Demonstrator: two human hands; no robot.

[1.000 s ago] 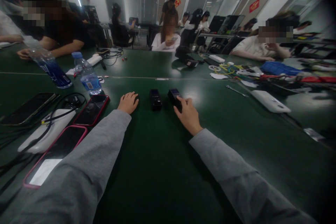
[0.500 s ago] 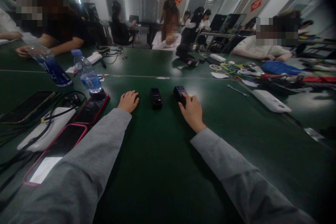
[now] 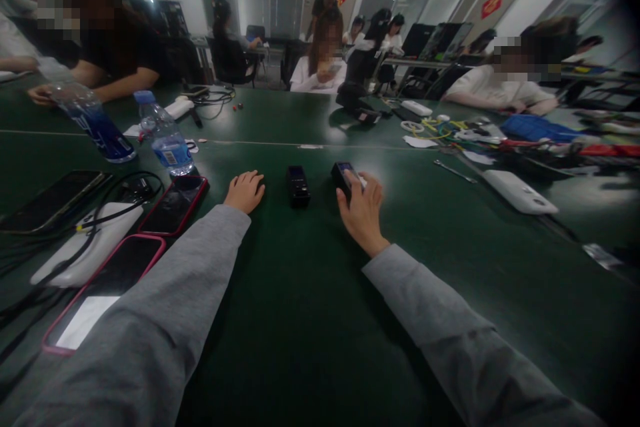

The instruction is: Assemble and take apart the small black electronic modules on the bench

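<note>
Two small black devices lie on the green table (image 3: 310, 320) in front of me. My right hand (image 3: 361, 212) is closed round the right black device (image 3: 342, 175), thumb on its near side and fingers over its far side. The left black device (image 3: 298, 185) lies flat by itself between my hands. My left hand (image 3: 245, 191) rests palm down on the table to the left of it, fingers curled loosely and holding nothing that I can see.
To my left lie a red-cased phone (image 3: 173, 203), a pink-cased phone (image 3: 103, 292), a white power bank (image 3: 85, 243) with black cables and two water bottles (image 3: 165, 137). A white power bank (image 3: 519, 191) and tools lie at the right. Several people sit across the table.
My right hand has slid with the right device a little away from me and to the right, and its fingers now wrap further over it. The left hand has stayed put.
</note>
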